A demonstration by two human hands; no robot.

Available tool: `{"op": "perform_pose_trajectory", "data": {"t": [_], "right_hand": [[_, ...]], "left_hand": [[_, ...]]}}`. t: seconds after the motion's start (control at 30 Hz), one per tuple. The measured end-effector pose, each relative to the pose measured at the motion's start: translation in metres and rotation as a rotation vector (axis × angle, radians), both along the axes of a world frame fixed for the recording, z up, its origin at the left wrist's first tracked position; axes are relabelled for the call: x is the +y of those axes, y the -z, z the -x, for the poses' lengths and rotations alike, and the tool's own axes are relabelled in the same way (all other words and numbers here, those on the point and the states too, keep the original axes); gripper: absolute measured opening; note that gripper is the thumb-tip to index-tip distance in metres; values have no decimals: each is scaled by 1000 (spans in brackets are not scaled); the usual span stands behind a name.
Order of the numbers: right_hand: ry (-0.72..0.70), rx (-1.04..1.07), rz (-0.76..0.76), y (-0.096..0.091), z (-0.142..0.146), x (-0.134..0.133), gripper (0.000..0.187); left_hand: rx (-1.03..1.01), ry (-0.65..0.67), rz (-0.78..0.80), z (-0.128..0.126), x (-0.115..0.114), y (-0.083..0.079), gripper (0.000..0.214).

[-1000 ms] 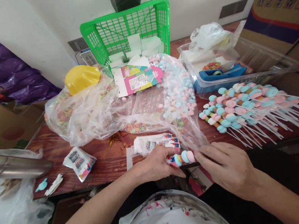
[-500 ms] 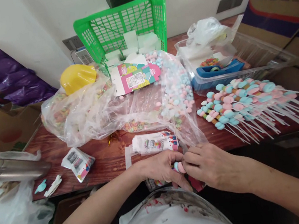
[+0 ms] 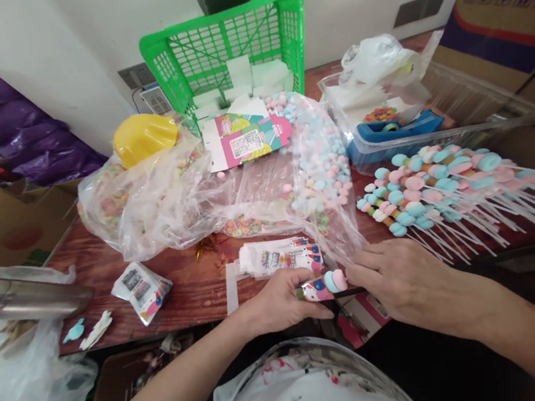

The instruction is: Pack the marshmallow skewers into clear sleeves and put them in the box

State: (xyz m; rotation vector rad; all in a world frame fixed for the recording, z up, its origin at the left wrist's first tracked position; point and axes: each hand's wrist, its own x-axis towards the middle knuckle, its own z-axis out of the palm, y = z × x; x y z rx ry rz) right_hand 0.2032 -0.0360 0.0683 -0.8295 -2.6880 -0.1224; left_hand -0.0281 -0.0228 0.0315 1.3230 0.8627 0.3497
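Observation:
My left hand [image 3: 281, 300] grips a candy skewer [image 3: 334, 280] in a printed wrapper [image 3: 316, 289]; its pale blue and pink marshmallow end points right. My right hand [image 3: 391, 283] has its fingers closed just beyond the pink end; what is pinched there is hidden. Just above my left hand lies a pile of printed sleeves [image 3: 279, 255]. On the right of the table a heap of marshmallow skewers [image 3: 443, 184] lies with white sticks toward the right. A pink printed piece [image 3: 361, 316] shows below my right hand.
Behind are clear bags of cereal rings [image 3: 149, 196] and marshmallows [image 3: 323, 153], a flat printed box [image 3: 247, 140] and a green basket [image 3: 227, 41]. A blue tape dispenser [image 3: 396, 131] sits in a clear tray. At left are printed cards [image 3: 142, 292] and a steel flask [image 3: 24, 297].
My hands have moved apart slightly, my right hand shifting right. The wrapped skewer now shows more fully between them, and the pink printed piece below has come into clearer view.

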Motion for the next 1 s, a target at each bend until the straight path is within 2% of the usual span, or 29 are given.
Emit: {"op": "perform_pose_trajectory", "data": {"t": [0.17, 0.33, 0.47, 0.57, 0.67, 0.8, 1.0], "right_hand": [[-8, -98, 1, 0, 22, -12, 14], [-36, -11, -3, 8, 36, -10, 10], [-13, 109, 33, 5, 21, 1, 16], [-37, 188, 65, 0, 12, 5, 23], [-107, 224, 145, -1, 12, 3, 23], [-157, 222, 135, 3, 16, -2, 21], [-203, 158, 54, -3, 18, -10, 22]], "left_hand": [[91, 57, -186, -9, -4, 5, 26], [-27, 60, -167, -12, -4, 7, 24], [21, 82, -58, 2, -3, 0, 28], [77, 157, 158, 11, -3, 0, 35], [38, 235, 321, 10, -4, 0, 42], [-9, 288, 394, 4, -3, -3, 42], [-32, 259, 469, 6, 1, -6, 42]]}}
